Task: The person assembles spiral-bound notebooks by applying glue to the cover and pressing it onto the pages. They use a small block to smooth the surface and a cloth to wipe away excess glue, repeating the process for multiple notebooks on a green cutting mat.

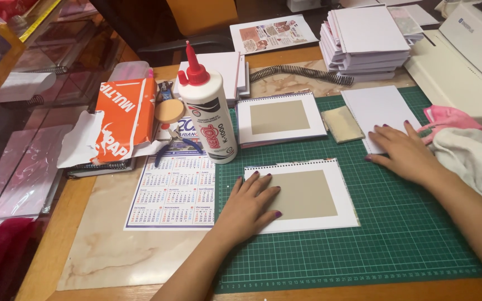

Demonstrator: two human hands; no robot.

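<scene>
Green mat (pixel 397 234) takes most of the desk, grid up, so it serves as my flat work surface. White binding machine (pixel 464 61) sits far right past the mat, out of the way. Stack of pads (pixel 366 42) is at the back, squared up, well apart from my hands. Calendar sheet (pixel 171 192) lies flat left of the mat with blue pliers (pixel 175 149) on its top edge. Torn orange wrapper (pixel 119 120) lies open at left; can't tell what's left inside. Cover (pixel 313 195) is near mat centre, white with a tan panel, punched edge away from me; my left hand (pixel 252 203) lies on it flat, fingers spread, palm down, pressing not gripping, which pins it to the mat. A second cover (pixel 281 118) lies behind it, untouched. White sheet (pixel 380 114) is at the mat's upper right; my right hand (pixel 403 150) rests open on its near corner, fingers flat, nothing grasped. Rag (pixel 467 153) is bunched just beside that wrist. Glue bottle (pixel 207 108) stands upright at the mat's left edge, red nozzle capped; opaque, so fill level unknown. Black coil (pixel 302 73) lies behind the covers. Tan sponge (pixel 342 124) lies between the second cover and the sheet.
</scene>
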